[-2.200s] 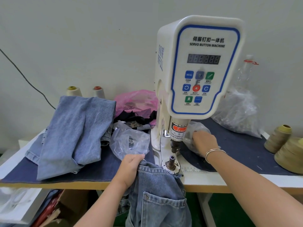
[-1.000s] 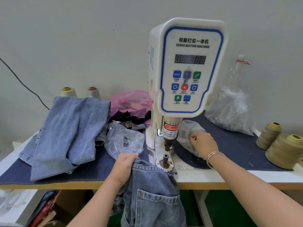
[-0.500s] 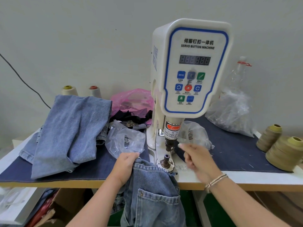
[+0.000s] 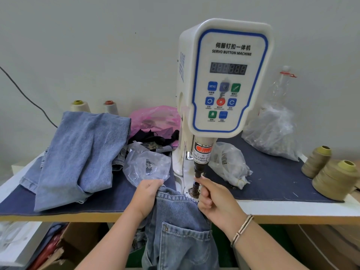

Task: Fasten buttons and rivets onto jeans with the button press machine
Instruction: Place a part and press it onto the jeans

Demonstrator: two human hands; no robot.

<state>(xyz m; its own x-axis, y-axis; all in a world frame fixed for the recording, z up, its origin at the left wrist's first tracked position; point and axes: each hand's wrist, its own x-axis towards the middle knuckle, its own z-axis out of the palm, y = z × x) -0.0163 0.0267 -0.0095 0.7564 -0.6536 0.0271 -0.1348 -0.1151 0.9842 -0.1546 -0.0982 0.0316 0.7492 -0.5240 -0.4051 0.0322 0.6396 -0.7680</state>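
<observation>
Here the left hand (image 4: 147,193) grips jeans (image 4: 181,227); right hand (image 4: 213,199) pinches at the press (image 4: 224,78), bags (image 4: 148,166) alongside.

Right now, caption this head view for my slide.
Left hand grips jeans at the button machine; right hand reaches its fingertips between punch and lower die.

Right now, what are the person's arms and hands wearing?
Both forearms are bare, no sleeves or gloves showing. The right hand has a thin metallic bangle-style bracelet at its wrist. The left hand shows no jewellery or watch.
</observation>
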